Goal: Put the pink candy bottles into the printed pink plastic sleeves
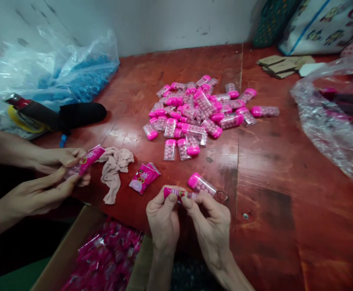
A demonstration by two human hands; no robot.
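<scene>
My left hand (163, 218) and my right hand (212, 224) together pinch a small pink printed sleeve (179, 194) at the near edge of the red wooden table (273, 194). My right hand also grips a clear candy tube with a pink cap (201, 184), its open end at the sleeve. A heap of several such tubes (200, 113), filled with pink balls, lies on the middle of the table. One flat pink sleeve (144, 178) rests beside a beige cloth (114, 169).
A co-worker's two hands (51, 178) at the left hold another pink sleeve (88, 159). A cardboard box (73, 246) of pink wrapped pieces stands below the table edge. Plastic bags (337, 117) sit right and back left (58, 68). A black-handled tool (70, 115) lies left.
</scene>
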